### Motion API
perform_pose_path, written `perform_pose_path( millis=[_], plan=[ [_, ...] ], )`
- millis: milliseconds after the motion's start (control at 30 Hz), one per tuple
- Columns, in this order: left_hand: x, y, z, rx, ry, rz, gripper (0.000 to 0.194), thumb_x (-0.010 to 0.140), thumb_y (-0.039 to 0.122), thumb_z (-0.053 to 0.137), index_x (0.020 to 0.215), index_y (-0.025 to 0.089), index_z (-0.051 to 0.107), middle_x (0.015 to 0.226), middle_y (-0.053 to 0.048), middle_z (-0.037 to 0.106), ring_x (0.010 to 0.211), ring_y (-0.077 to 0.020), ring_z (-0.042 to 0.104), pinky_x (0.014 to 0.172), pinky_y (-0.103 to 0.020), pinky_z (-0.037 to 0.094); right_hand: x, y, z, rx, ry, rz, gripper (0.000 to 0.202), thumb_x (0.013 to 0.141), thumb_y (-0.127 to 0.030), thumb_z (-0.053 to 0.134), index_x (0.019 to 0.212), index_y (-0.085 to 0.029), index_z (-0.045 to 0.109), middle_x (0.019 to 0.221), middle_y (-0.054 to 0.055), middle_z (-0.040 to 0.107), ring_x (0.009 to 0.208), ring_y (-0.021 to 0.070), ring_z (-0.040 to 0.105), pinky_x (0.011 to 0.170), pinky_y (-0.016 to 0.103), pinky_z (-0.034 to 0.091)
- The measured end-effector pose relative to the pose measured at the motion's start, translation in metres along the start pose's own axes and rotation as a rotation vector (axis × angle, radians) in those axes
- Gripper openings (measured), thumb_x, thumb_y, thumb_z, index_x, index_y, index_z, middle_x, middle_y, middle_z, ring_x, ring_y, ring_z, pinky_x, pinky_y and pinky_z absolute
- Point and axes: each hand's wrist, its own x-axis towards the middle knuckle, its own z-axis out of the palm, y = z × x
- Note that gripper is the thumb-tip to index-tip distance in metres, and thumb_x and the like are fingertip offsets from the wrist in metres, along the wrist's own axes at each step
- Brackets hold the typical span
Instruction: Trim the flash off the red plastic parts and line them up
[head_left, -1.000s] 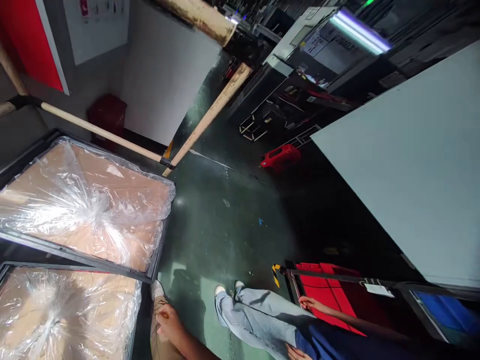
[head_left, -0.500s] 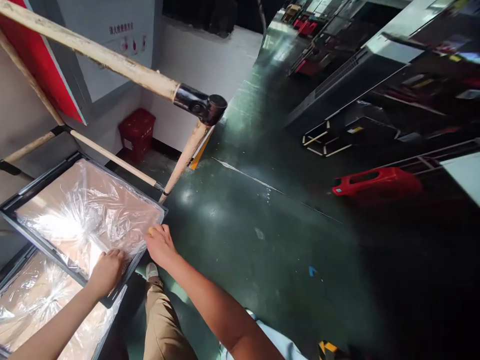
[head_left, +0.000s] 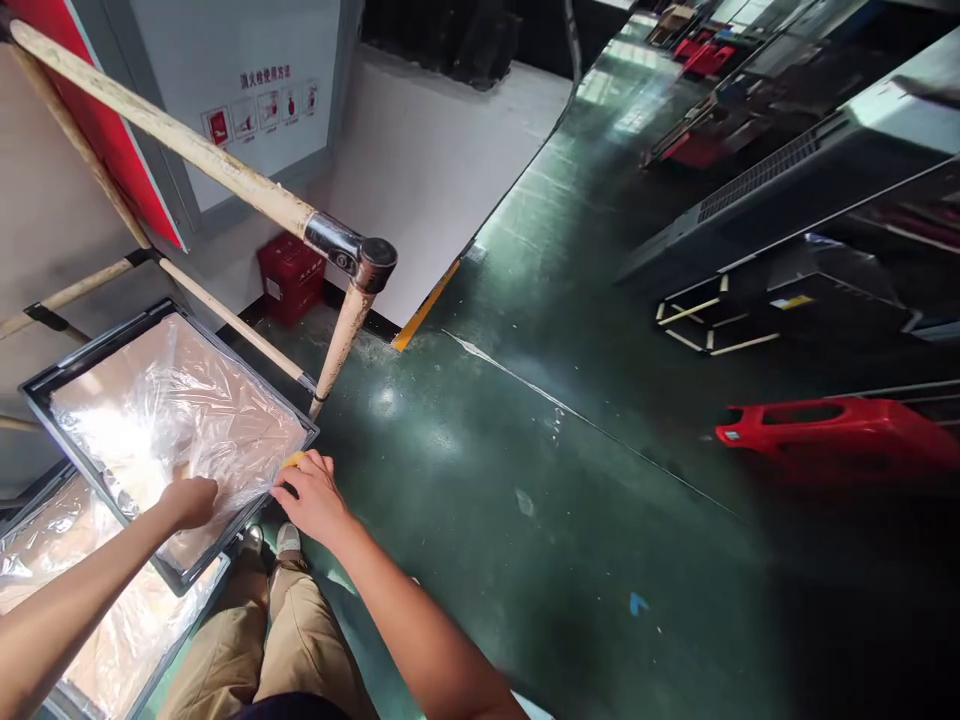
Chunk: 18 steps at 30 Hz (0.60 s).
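Observation:
A dark-framed crate (head_left: 180, 578) sits tilted in view at the left, its top covered by crumpled clear plastic (head_left: 232, 400) over brown contents. My left hand (head_left: 189, 502) is closed, its fingers curled down against the plastic near the crate's front side; what they grip, if anything, is hidden. At the crate's right corner my right hand (head_left: 311, 492) has its thumb and fingers bent around a small yellow object (head_left: 294, 460), mostly covered by the fingers. Under this crate, a second one with plastic-covered contents (head_left: 112, 620) shows partly behind my left forearm.
A rack of pale tubes with black joints (head_left: 351, 255) rises beyond the crates. Behind it are a red box (head_left: 291, 280) and a wall cabinet with printed signs (head_left: 262, 110). Green floor (head_left: 480, 520) stretches right, towards a red part (head_left: 832, 425) and dark shelving.
My left hand has moved from the crate's front rim inward onto the plastic. My right hand remains by the right corner, thumb now showing. The view has shifted, and both feet now show.

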Motion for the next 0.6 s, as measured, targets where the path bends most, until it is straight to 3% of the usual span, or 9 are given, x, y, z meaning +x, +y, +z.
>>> perform_pose_path(
  millis=[100,200,267,400,500,600],
  plan=[
    [-0.002,-0.007,0.008,-0.091,0.023,0.079,0.022,0.105,0.031,0.072,0.120,0.014,0.072,0.111,-0.009,0.075,0.099,-0.0253,0.075,0.093,-0.048,0.063,0.032,-0.028,0.008,-0.032,-0.044,-0.070,0.015,0.109,-0.030,0.066,0.119,-0.026,0.076,0.117,0.004,0.071,0.122,0.0228,0.056,0.106,0.038,0.038],
    [0.008,-0.004,-0.005,-0.185,0.150,0.253,0.032,0.104,0.024,0.072,0.135,0.016,0.068,0.144,-0.014,0.066,0.128,-0.0309,0.067,0.111,-0.055,0.055,0.061,-0.044,0.006,-0.105,-0.024,-0.020,0.023,0.107,-0.026,0.065,0.129,-0.020,0.070,0.127,0.006,0.069,0.126,0.0261,0.060,0.111,0.044,0.043],
    [0.025,0.003,-0.018,-0.235,0.236,0.344,0.037,0.104,0.023,0.072,0.140,0.017,0.066,0.157,-0.016,0.056,0.142,-0.0344,0.057,0.118,-0.059,0.048,0.071,-0.040,-0.006,-0.163,0.019,0.087,0.027,0.108,-0.026,0.064,0.132,-0.015,0.066,0.130,0.009,0.069,0.124,0.0275,0.063,0.112,0.048,0.046],
    [0.068,0.016,-0.037,-0.316,0.302,0.427,0.028,0.105,0.030,0.072,0.128,0.015,0.070,0.138,-0.014,0.068,0.130,-0.0328,0.064,0.114,-0.059,0.051,0.062,-0.014,-0.037,-0.240,0.076,0.294,0.024,0.109,-0.022,0.061,0.132,-0.014,0.066,0.121,0.009,0.072,0.113,0.0250,0.069,0.108,0.048,0.052],
    [0.094,0.020,-0.046,-0.354,0.240,0.488,0.021,0.104,0.035,0.073,0.110,0.015,0.073,0.116,-0.010,0.074,0.113,-0.0286,0.070,0.105,-0.053,0.057,0.042,0.000,-0.048,-0.242,0.098,0.367,0.024,0.108,-0.016,0.059,0.131,-0.015,0.066,0.121,0.007,0.072,0.114,0.0241,0.069,0.108,0.045,0.051],
    [0.108,0.019,-0.054,-0.406,0.140,0.557,0.023,0.104,0.037,0.073,0.103,0.014,0.073,0.105,-0.007,0.075,0.099,-0.0255,0.073,0.093,-0.046,0.062,0.023,0.005,-0.046,-0.213,0.070,0.388,0.029,0.106,-0.010,0.055,0.130,-0.019,0.068,0.121,0.005,0.072,0.115,0.0218,0.068,0.105,0.039,0.050]
  ],
)
